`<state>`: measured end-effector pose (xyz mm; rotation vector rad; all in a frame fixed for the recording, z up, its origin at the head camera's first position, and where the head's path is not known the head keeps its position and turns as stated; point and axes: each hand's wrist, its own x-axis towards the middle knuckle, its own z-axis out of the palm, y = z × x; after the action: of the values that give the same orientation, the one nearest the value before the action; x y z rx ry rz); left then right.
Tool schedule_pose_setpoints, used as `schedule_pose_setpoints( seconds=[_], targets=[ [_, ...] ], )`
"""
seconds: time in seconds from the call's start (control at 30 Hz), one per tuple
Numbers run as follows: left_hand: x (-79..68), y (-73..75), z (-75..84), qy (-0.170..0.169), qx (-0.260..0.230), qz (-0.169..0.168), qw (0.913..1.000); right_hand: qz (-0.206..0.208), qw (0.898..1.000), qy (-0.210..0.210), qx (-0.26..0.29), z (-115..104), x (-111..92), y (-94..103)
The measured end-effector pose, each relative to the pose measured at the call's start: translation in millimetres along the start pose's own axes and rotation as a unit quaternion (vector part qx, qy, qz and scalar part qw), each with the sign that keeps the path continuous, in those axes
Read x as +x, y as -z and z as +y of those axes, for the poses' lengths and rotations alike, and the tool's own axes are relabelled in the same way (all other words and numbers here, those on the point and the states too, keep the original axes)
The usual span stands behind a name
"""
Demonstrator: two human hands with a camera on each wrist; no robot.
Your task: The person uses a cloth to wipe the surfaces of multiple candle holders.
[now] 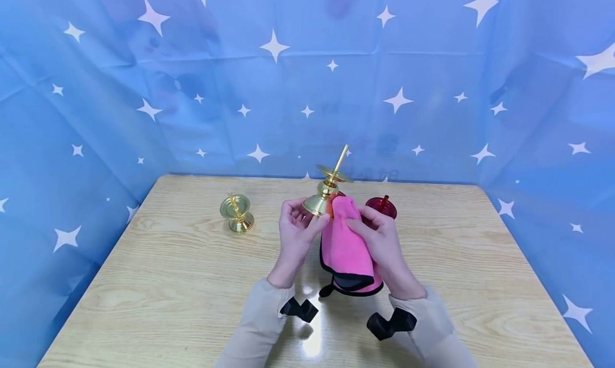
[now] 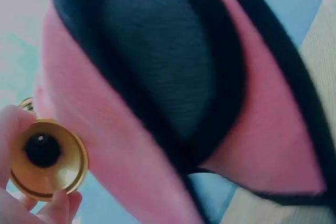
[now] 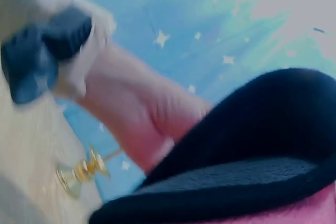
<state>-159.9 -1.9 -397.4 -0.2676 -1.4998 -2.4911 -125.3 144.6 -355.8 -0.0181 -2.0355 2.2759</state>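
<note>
My left hand (image 1: 295, 229) grips the flared base of a gold candlestick (image 1: 315, 204), thumb in front and fingers behind. The candlestick leans to the right, its dish and thin stem pointing up. From the left wrist view, the underside of its base (image 2: 73, 166) shows a dark hollow. My right hand (image 1: 384, 242) pinches a pink cloth (image 1: 347, 245) with black edging and a grey inner side. The cloth's upper end lies against the candlestick's right side and hides part of it. An orange patch (image 1: 330, 203) shows there; I cannot tell what it is.
A second gold candlestick (image 1: 241, 222) stands on the wooden table (image 1: 158, 282) at the left. A dark red dish-shaped holder (image 1: 379, 205) is behind my right hand. Another red piece (image 1: 340, 194) peeks out behind the cloth. A blue star-patterned curtain (image 1: 307, 79) encloses the table.
</note>
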Motion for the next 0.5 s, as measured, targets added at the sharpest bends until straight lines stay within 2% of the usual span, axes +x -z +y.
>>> schedule_pose_setpoints(
  seconds=[0.23, 0.37, 0.5],
  targets=[
    [-1.8, -2.8, -1.6, -0.007, -0.036, 0.015, 0.9992, 0.067, 0.991, 0.051, 0.103, 14.0, -4.3, -15.2],
    [-2.9, -4.7, -4.3, -0.011, -0.02, 0.003, 0.9997, 0.095, 0.988, 0.05, 0.114, 21.8, -3.3, -19.9],
    [-2.0, -5.5, -6.4, -0.014, 0.011, 0.001, 0.9998, 0.096, 0.989, 0.047, 0.106, 25.1, -2.0, -20.0]
  ],
)
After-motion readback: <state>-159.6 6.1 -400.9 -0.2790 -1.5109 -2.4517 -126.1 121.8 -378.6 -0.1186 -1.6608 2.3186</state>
